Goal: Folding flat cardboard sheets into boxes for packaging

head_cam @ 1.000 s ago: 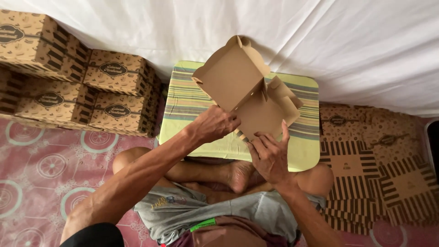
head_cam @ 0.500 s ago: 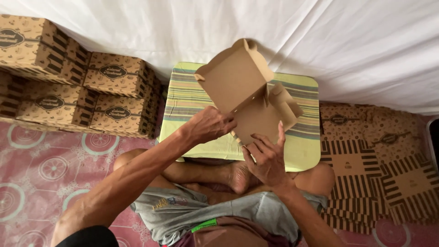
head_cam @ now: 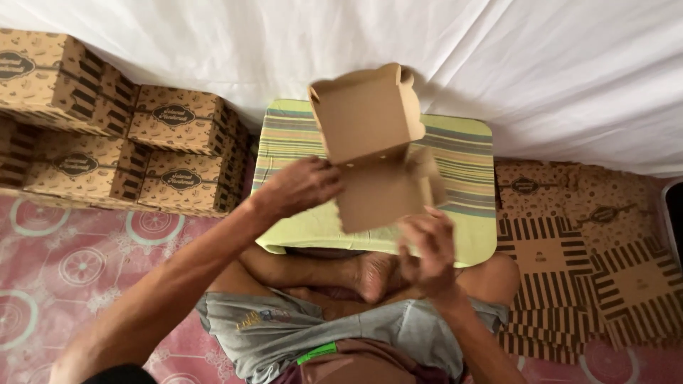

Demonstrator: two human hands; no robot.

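Person sits cross-legged on the floor, both hands up on a half-folded brown cardboard box [head_cam: 377, 163] held in the air above a small low bench [head_cam: 469, 235] covered with a yellow-green striped cloth. Left hand [head_cam: 299, 188] is closed on the box's left edge, fingers curled around the base panel. Right hand [head_cam: 427, 249] grips the box's lower right corner, thumb up against the side flap. Box lid panel stands tilted up toward the far edge of the bench, base panel slopes down toward the near edge; the box looks clear of the bench top, though contact is hard to tell. White sheet [head_cam: 541, 71] hangs behind the far edge. Left of the bench, a stack of finished printed boxes [head_cam: 114, 149] sits on the pink patterned floor mat [head_cam: 78, 263], just beside the bench's left edge. Right of the bench, a pile of flat unfolded box blanks [head_cam: 590, 256], striped and printed, lies on the floor close to the right edge. Person's bare feet tuck under the near edge, grey shorts below.
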